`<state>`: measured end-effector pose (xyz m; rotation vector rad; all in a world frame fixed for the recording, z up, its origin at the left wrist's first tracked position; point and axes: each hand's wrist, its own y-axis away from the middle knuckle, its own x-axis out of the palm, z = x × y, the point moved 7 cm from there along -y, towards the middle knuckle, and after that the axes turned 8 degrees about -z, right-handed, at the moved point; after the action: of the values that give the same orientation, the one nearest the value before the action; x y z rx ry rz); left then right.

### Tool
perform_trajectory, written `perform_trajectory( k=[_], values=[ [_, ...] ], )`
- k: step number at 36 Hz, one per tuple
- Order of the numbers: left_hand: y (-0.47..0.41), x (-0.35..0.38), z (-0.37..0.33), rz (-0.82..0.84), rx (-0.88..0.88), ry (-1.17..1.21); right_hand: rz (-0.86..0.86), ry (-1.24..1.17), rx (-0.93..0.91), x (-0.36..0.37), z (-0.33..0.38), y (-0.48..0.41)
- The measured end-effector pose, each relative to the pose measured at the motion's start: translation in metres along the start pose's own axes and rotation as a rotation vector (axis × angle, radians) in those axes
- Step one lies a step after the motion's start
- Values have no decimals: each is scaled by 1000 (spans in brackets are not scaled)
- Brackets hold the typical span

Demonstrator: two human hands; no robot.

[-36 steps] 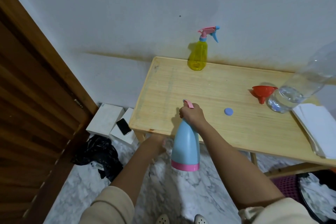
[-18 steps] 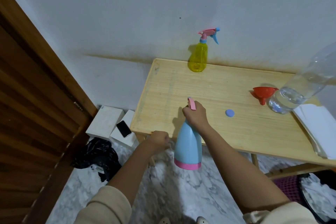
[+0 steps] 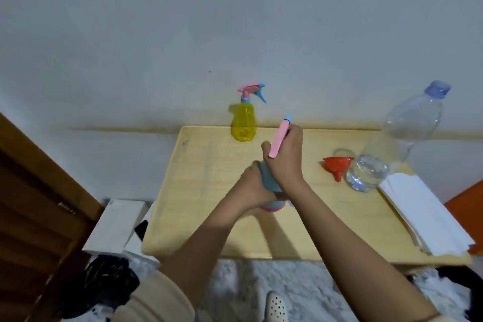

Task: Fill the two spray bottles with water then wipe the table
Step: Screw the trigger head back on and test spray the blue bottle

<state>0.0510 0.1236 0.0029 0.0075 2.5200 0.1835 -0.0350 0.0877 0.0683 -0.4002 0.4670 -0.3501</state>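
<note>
Bracing blue spray bottle (image 3: pixel 267 178) at frame centre over the table (image 3: pixel 206 191), left hand (image 3: pixel 250 189) wrapped round its body, right hand (image 3: pixel 285 165) curled round the pink trigger head (image 3: pixel 278 138), probably to unscrew it for filling.

Yellow spray bottle (image 3: pixel 243 123) with pink head, blue-and-pink bottle (image 3: pixel 269 180), red funnel (image 3: pixel 337 165), pale wooden table (image 3: pixel 339 219)

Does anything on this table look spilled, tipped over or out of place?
No spill shows. Only the red plastic funnel lies tipped on its side on the light wooden table, beside the clear plastic water bottle.
</note>
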Motion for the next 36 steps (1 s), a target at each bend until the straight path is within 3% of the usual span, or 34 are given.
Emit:
perform_trajectory(
  k=[3, 6, 14, 22, 26, 31, 36],
  values=[
    [-35, 13, -8, -147, -24, -16, -30, 34, -38, -2, -17, -32],
    [-68, 25, -22, -192, 10, 38, 19, 62, -69, 0, -36, -66],
    [-159, 57, -33, 67, 45, 188, 244, -23, -39, -16, -93, -145],
    [-225, 76, -32, 181, 38, 219, 68, -35, 89, -3, -141, -173],
    [-247, 79, -22, 114, -3, 273, 3, -68, 176, 9, -157, -184],
    [-267, 71, -24, -78, 75, 78, -36, -101, 254, 22, -167, -195],
    [-279, 68, -27, -162, 81, 107, -65, -97, 271, 32, -173, -206]
  ],
)
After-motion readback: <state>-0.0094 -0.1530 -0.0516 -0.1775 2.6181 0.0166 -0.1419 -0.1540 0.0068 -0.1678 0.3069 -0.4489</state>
